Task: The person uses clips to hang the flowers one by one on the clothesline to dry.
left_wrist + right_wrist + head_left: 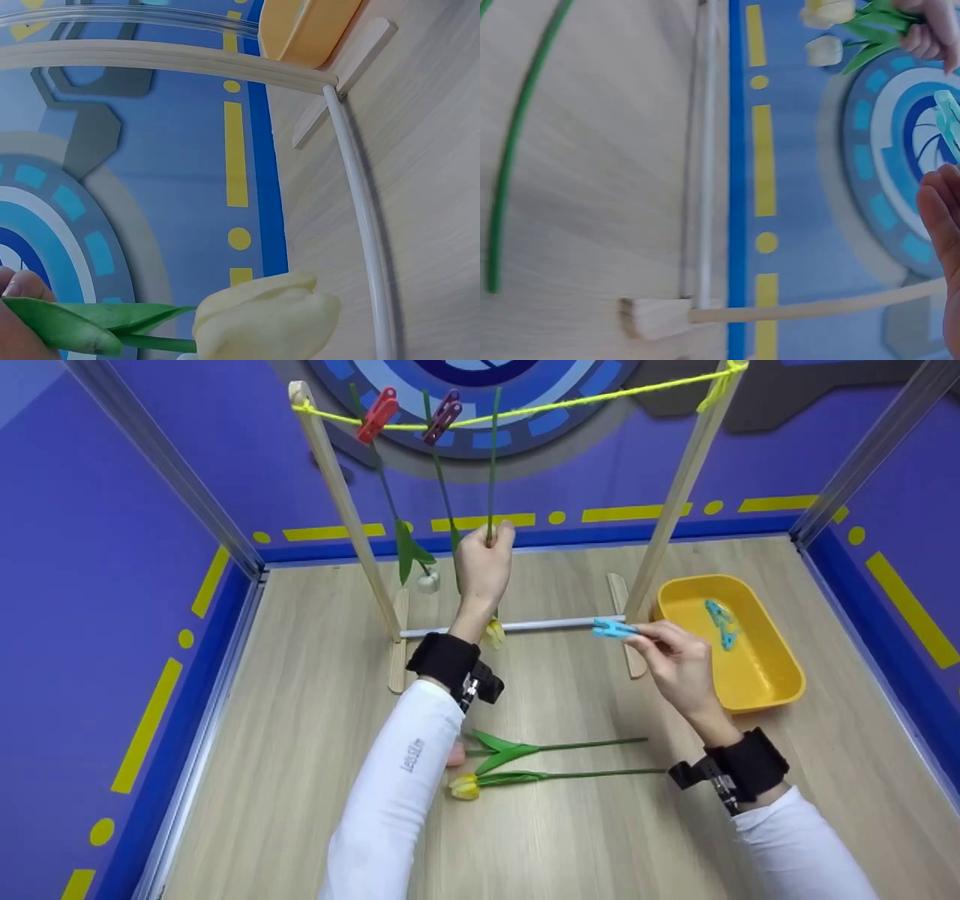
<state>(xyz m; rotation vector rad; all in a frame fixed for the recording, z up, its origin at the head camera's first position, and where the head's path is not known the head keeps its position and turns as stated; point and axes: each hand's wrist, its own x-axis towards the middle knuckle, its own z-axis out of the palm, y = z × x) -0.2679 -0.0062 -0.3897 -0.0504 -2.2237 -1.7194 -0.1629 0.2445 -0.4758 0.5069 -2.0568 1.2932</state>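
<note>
My left hand [484, 562] grips the stem of an artificial tulip [266, 319], bloom downward, its pale yellow head below the fist. The stem's top end rises past the yellow string [585, 402]. In my right hand [679, 664], thumb and fingers pinch a light blue clothespin [613, 628], held out left of the yellow basin [765, 690]. Left of the held stem, a red clothespin [377, 415] and a dark purple clothespin [442, 417] clip two more tulips to the string. One has a white bloom [428, 581]; my left hand hides the other's bloom in the head view.
Wooden posts [345, 502] carry the string, joined low by a white rod [555, 624]. Blue clothespins [721, 624] lie in the basin. On the table [570, 840] lie a yellow tulip [465, 787] and a pink tulip [456, 754], partly behind my left sleeve. Blue panels surround the table.
</note>
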